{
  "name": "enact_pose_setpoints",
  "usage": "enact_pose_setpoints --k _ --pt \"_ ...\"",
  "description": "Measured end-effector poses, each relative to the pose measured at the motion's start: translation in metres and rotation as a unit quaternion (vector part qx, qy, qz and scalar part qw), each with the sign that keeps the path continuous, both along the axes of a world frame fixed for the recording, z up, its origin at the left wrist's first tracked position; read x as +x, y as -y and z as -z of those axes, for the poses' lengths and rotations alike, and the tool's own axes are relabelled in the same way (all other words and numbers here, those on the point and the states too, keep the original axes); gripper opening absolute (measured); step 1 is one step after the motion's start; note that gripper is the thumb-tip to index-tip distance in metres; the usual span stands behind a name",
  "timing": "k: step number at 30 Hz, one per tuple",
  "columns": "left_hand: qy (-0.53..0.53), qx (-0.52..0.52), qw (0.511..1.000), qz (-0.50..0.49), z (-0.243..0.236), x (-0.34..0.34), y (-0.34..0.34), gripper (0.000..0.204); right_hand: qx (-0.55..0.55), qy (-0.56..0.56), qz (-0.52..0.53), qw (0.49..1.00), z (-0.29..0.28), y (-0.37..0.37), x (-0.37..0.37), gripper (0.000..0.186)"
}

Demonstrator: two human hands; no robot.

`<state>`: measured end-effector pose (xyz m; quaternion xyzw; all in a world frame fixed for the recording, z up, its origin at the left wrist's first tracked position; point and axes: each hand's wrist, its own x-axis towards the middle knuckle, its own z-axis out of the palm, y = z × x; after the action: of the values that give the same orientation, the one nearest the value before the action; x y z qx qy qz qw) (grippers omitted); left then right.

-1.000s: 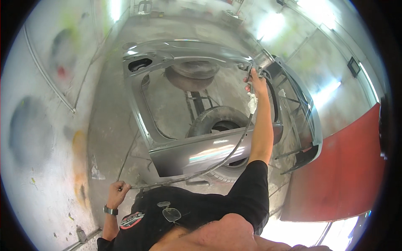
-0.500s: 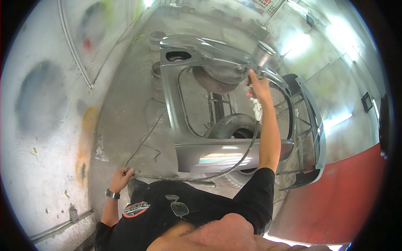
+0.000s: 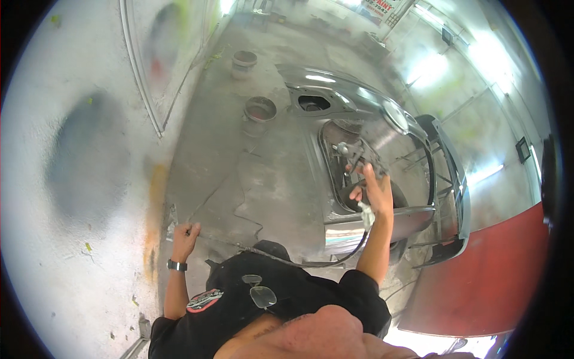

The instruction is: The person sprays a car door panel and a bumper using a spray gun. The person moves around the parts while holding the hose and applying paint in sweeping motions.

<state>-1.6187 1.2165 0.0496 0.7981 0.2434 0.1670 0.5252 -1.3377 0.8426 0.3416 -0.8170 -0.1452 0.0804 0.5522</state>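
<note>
1. Right hand (image 3: 376,190): closed around the handle of a spray gun (image 3: 362,157); whether the trigger is pulled cannot be told.
2. Position of the gun: seen against the window opening of a grey car body panel (image 3: 347,234), nozzle toward the left, silver cup (image 3: 381,130) above the hand. A steady wrist, with nozzle square to the surface and gap constant, probably gives the evenest pass.
3. Left hand (image 3: 186,235): closed on the dark hose (image 3: 335,261), well apart from the gun. Holding the slack off the panel likely guards the finish.
4. White cloth (image 3: 367,216): wrapped below the handle; its loose ends are best kept clear of the surface.
</note>
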Motion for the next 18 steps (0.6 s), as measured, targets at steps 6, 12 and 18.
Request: enact_pose_setpoints --k 6,12,18 --pt "0.122 0.075 0.989 -0.037 -0.021 0.098 -0.088 0.044 0.166 0.008 0.153 0.974 0.017 -0.031 -0.033 0.051" --pt "0.335 0.031 0.941 -0.016 -0.081 0.225 -0.238 0.032 0.206 0.032 0.174 0.962 0.039 -0.082 0.018 0.047" --pt "0.566 0.115 0.763 0.289 -0.350 0.341 -0.352 0.095 0.287 0.057 0.217 0.931 0.035 -0.136 0.083 0.050"
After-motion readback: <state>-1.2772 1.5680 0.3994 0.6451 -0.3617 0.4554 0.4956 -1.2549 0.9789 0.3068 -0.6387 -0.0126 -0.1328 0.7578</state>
